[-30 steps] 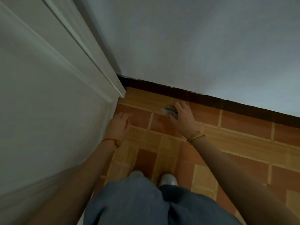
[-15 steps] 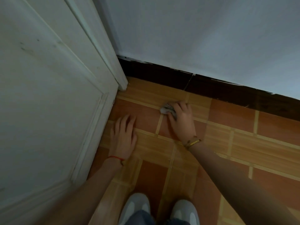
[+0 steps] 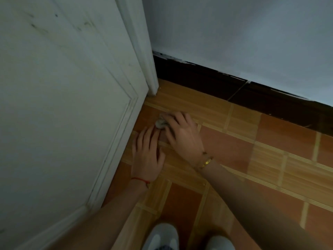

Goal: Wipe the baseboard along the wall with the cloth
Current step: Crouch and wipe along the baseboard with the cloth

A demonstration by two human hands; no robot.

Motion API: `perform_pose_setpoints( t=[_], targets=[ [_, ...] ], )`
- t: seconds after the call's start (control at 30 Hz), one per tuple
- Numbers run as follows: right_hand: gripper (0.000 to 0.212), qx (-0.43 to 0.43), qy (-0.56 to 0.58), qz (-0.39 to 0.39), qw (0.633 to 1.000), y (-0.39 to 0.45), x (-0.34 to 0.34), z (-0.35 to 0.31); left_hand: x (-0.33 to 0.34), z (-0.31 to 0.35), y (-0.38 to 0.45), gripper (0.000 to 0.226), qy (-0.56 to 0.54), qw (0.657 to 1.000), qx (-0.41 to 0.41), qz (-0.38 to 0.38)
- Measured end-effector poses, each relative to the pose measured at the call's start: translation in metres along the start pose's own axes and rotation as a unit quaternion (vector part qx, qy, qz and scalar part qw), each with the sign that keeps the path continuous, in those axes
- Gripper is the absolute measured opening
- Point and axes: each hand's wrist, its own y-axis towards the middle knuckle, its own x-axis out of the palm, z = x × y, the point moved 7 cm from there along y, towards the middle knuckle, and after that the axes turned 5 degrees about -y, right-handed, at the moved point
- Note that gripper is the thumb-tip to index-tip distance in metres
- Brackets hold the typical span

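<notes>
On the tiled floor point(image 3: 234, 148) near the door point(image 3: 63, 105), the right hand point(image 3: 183, 136) holds a small grey cloth point(image 3: 161, 123) bunched under curled fingers, short of the dark baseboard point(image 3: 207, 78). The left hand point(image 3: 146, 157) rests flat beside it, fingers straight, fingertips just by the cloth.

Both forearms extend forward and downward. Left hand point(image 3: 146, 156): palm down, fingers straight and slightly spread. Right hand point(image 3: 183, 136): palm down, fingers curled forward, its fingertips just beyond the left fingertips.
</notes>
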Motion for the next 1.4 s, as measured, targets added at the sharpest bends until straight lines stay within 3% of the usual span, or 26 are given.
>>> perform_pose_setpoints(
  t=[0.17,0.33,0.53,0.67,0.73,0.8,0.87,0.93,1.1,1.27,1.4],
  targets=[
    [0.039,0.007,-0.056,0.0,0.998,-0.022,-0.013,0.023,-0.003,0.001,0.0,0.059,-0.008,1.0,0.0,0.012],
    [0.034,0.052,-0.04,0.033,0.997,0.007,-0.002,0.027,-0.005,0.002,0.001,0.055,-0.008,1.0,0.003,0.022],
    [0.034,0.018,-0.051,0.014,0.998,0.041,0.007,0.019,-0.003,-0.001,0.0,0.056,-0.013,1.0,-0.001,0.015],
    [0.024,0.122,0.023,0.059,0.99,0.039,-0.012,0.046,-0.007,0.003,0.001,0.056,-0.015,0.999,0.01,0.03],
    [0.021,0.236,0.116,0.149,0.953,0.035,-0.032,0.075,-0.007,0.003,0.001,0.056,-0.018,0.999,0.009,0.032],
    [0.023,0.336,0.206,0.24,0.887,0.031,-0.045,0.092,-0.006,0.002,0.001,0.056,-0.018,0.999,0.008,0.031],
    [0.025,0.414,0.277,0.28,0.821,0.029,-0.044,0.092,-0.005,0.003,0.0,0.056,-0.014,0.999,0.007,0.029],
    [0.027,0.452,0.319,0.298,0.778,0.03,-0.039,0.083,-0.005,0.004,0.0,0.056,-0.011,1.0,0.007,0.027],
    [0.025,0.455,0.31,0.368,0.749,0.02,-0.052,0.085,-0.005,0.001,0.0,0.056,-0.009,1.0,0.004,0.022],
    [0.023,0.481,0.331,0.437,0.684,-0.013,-0.064,0.107,-0.004,0.002,-0.001,0.056,-0.015,1.0,0.004,0.021],
    [0.036,0.467,0.379,0.398,0.692,0.016,-0.047,0.084,-0.002,0.001,0.0,0.056,-0.011,1.0,0.003,0.014]
  ],
)
